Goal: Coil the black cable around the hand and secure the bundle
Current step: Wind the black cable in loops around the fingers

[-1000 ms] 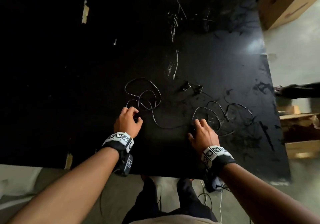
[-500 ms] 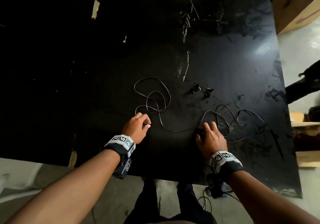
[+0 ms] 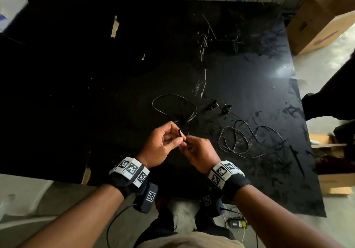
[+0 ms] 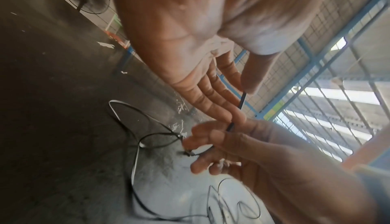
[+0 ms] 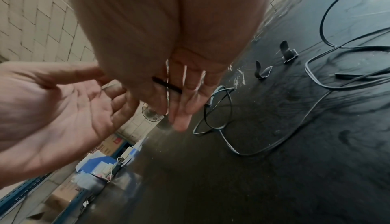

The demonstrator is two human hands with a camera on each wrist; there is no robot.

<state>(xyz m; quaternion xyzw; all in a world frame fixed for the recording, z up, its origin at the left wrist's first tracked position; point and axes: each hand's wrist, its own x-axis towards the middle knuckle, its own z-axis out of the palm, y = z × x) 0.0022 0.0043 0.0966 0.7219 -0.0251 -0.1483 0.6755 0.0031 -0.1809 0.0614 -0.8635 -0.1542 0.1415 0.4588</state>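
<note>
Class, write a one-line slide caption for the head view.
Both hands, left hand and right hand, pinch one end of the black cable above the black table.

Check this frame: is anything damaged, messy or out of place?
The black tabletop is scratched and its surface is chipped to pale patches. The black cable sprawls in loose loops, uncoiled; two small clips lie loose beside it.
</note>
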